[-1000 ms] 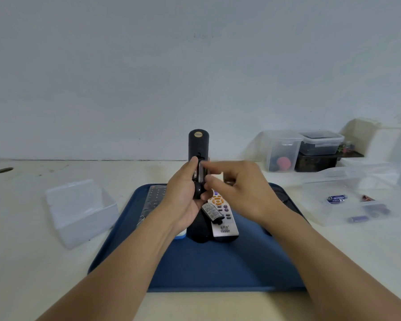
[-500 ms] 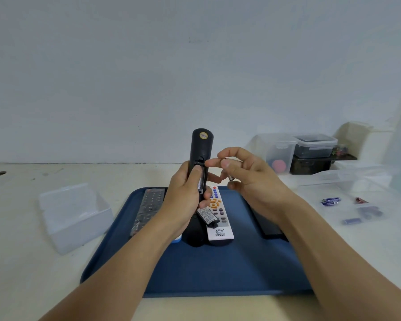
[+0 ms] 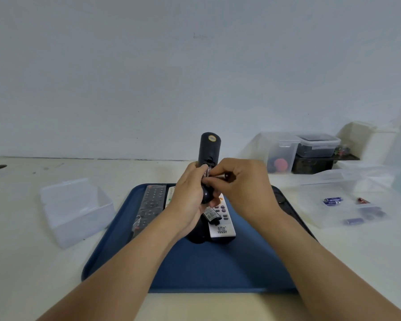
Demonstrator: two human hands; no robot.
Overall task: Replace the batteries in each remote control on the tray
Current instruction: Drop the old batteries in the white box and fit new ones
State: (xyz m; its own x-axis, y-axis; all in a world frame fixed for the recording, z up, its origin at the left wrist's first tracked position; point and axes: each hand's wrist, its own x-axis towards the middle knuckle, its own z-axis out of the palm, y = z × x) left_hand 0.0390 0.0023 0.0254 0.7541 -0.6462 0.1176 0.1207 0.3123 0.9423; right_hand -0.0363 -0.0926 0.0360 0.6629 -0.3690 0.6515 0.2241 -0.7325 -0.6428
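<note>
My left hand (image 3: 190, 195) grips a black remote (image 3: 209, 147) upright above the blue tray (image 3: 208, 269), its open battery compartment facing me. My right hand (image 3: 241, 184) pinches a battery (image 3: 222, 176) and holds it against that compartment. On the tray lie a white remote (image 3: 221, 222) with coloured buttons, a small black battery cover (image 3: 212, 215) on top of it, a grey-black remote (image 3: 149, 205) at the left, and another black remote (image 3: 278, 195) at the right, mostly hidden by my right arm.
An empty clear box (image 3: 74, 209) sits left of the tray. A clear lid-like tray (image 3: 347, 205) at the right holds several loose batteries (image 3: 332, 200). Storage containers (image 3: 303, 151) stand at the back right against the wall.
My right hand had lifted away from the black remote with a battery; it has now come back down and left, bringing the battery to the compartment. The left hand stays on the remote.
</note>
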